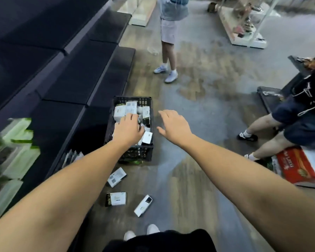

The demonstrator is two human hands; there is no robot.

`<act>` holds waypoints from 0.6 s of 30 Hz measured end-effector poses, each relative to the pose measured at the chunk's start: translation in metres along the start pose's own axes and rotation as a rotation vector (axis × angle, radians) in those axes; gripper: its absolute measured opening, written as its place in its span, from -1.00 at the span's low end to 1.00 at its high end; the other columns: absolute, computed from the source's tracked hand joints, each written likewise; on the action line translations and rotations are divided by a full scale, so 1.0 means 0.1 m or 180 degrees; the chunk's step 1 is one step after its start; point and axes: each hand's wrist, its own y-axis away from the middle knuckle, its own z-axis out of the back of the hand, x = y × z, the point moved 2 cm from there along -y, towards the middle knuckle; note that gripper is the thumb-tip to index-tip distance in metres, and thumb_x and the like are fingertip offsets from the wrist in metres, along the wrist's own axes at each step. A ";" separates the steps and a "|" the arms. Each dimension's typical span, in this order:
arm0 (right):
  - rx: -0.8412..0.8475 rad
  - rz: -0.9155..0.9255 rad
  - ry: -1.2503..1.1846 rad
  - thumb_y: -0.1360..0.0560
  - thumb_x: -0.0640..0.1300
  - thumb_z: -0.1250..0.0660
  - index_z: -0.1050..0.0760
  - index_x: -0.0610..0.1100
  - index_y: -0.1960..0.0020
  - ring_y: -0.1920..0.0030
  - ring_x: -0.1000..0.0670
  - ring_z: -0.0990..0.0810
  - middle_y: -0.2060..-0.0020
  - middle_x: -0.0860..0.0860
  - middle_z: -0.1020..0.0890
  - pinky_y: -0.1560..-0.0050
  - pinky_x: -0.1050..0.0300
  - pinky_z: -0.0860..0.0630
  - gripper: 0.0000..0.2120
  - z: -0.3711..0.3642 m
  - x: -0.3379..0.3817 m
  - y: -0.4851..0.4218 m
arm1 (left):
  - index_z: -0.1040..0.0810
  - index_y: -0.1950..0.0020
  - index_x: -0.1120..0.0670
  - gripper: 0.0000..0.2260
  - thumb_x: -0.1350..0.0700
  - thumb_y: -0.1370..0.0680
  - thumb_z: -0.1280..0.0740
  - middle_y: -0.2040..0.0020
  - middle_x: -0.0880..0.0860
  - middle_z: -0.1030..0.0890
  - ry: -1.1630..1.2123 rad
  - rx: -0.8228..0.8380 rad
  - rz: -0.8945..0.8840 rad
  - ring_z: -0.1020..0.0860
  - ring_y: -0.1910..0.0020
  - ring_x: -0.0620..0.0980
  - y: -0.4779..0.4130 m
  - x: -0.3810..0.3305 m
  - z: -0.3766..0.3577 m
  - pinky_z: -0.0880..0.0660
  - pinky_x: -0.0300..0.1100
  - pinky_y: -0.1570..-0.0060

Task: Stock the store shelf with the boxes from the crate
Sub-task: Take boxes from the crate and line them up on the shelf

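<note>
The crate (136, 152) stands open-topped, the dark shelf (71, 84) just beside its left, open floor (216, 124) on its right.

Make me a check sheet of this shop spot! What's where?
Surface: wood-look floor; dark shelf at left.
Job's things: black crate on the floor, holding white boxes.
Clutter: three loose boxes on the floor near the crate.
Hands: left hand on the crate's boxes, grip unclear; right hand open, right of crate.
Cables: nothing seen.
Surroundings: standing person, crouching person, red carton, blurred green-white packs on shelf.
</note>
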 end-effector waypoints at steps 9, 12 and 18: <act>0.0230 -0.0356 -0.0057 -0.55 0.07 -0.31 -0.25 -0.13 -0.49 -0.39 -0.11 -0.34 -0.39 -0.06 -0.41 -0.26 -0.02 -0.36 -0.41 -0.31 -0.21 0.21 | -0.37 -0.34 0.10 -0.62 -0.08 -0.60 -0.20 -0.33 0.10 -0.41 -0.0043 0.0380 -0.0196 -0.38 -0.31 0.17 -0.11 -0.13 -0.46 -0.39 0.12 -0.22; 0.0204 -0.0330 -0.0077 -0.54 0.07 -0.31 -0.26 -0.14 -0.49 -0.38 -0.12 -0.36 -0.37 -0.07 -0.43 -0.23 -0.01 -0.39 -0.40 -0.38 -0.34 0.18 | -0.37 -0.36 0.10 -0.60 -0.08 -0.60 -0.20 -0.34 0.10 -0.41 -0.0056 0.0417 -0.0248 -0.38 -0.33 0.16 -0.21 -0.23 -0.57 -0.39 0.10 -0.24; 0.0134 -0.0121 -0.0164 -0.54 0.07 -0.32 -0.27 -0.14 -0.49 -0.38 -0.11 -0.37 -0.37 -0.06 -0.44 -0.25 0.00 -0.39 -0.39 -0.48 -0.87 -0.18 | -0.35 -0.36 0.11 -0.60 -0.08 -0.60 -0.21 -0.34 0.10 -0.41 -0.0124 0.0377 -0.0138 -0.38 -0.33 0.16 -0.67 -0.63 -0.74 -0.39 0.08 -0.20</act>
